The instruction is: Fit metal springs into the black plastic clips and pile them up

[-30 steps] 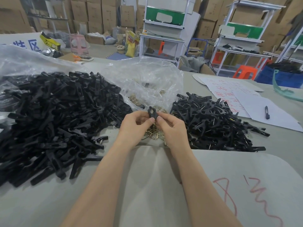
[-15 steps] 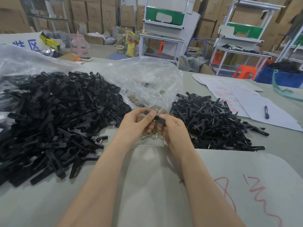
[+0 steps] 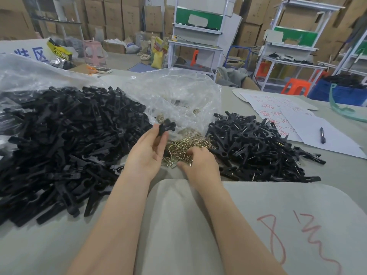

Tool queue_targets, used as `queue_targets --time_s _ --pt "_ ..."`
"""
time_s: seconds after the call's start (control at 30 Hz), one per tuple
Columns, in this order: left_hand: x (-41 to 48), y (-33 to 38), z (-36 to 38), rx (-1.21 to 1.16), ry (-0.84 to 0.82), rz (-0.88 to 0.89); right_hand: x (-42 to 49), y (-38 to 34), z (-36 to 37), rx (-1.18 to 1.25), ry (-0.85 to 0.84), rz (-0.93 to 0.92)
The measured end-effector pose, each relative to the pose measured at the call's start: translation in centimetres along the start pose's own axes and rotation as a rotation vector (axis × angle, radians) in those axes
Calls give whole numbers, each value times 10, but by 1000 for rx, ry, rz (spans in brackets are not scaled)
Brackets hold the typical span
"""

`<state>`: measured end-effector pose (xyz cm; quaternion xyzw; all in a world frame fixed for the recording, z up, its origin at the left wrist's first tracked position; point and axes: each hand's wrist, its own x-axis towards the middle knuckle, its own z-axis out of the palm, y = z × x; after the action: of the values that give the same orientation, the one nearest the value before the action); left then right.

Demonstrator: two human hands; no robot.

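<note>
Two clip piles [image 3: 65, 139], one spring heap [image 3: 184, 146], one pen [image 3: 322, 135].

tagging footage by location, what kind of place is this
Likely a warehouse-style assembly workshop: stacked cardboard boxes line the back, white workbenches stand nearby, and black clips lie in bulk heaps.

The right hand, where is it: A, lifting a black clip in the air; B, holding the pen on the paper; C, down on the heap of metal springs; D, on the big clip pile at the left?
C: the right hand sits on the metal springs, while the left hand holds the black clip up.
</note>
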<state>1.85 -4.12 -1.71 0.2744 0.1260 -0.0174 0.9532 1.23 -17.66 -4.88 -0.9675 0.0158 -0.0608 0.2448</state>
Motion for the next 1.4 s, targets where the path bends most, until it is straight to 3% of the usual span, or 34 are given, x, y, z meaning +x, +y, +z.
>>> queue_targets --time_s 0.13,0.3,0.4,0.57,0.73,0.87,0.93,1.07,1.17,1.3,1.4 --pt "-3 0 1 -63 33 -23 -1 -1 -1 3 114 -22" --pt "-4 1 1 -102 -27 -162 -2 0 0 126 137 -63" --pt "-6 1 1 -93 -55 -202 -1 3 -5 344 241 -42" --pt "-2 -5 1 83 -22 -165 0 5 -21 1050 211 106" --pt "-2 -10 0 268 -68 -172 4 9 -24 1037 284 198" --pt "-1 -9 0 152 -90 -169 2 4 -33 1519 213 245" --pt "-1 -9 2 134 -114 -165 2 1 -35 1635 188 202" --pt "-3 -11 5 201 -119 -139 -1 -1 -33 1572 162 98" --pt "-4 -17 5 436 -134 29 -1 -2 -32 1408 236 91" --pt "-4 -26 -1 1275 -199 487 3 4 -31 1318 365 166" --pt "-4 -29 -4 1438 -223 584 5 9 -34 1480 364 209"
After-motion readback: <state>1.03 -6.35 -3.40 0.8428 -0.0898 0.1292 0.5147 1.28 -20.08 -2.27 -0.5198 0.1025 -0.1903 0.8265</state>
